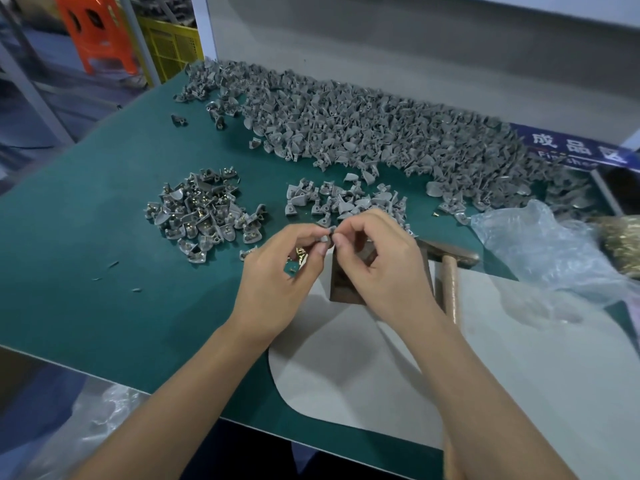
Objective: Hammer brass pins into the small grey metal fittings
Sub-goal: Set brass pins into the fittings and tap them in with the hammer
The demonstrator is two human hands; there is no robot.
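1. Your left hand [287,258] pinches a small grey fitting [327,234] between thumb and fingertips, just above the tabletop [104,306].
2. Your right hand [377,258] pinches at the same fitting from the other side; whether a pin sits between those fingers is too small to tell.
3. Loose brass pins [298,258] lie under your left hand.
4. The hammer [450,271] lies just right of your right hand, beside a dark metal block [341,282].
5. A pile with brass in it [204,213] sits to the left; a plain grey heap [363,133] lies behind.
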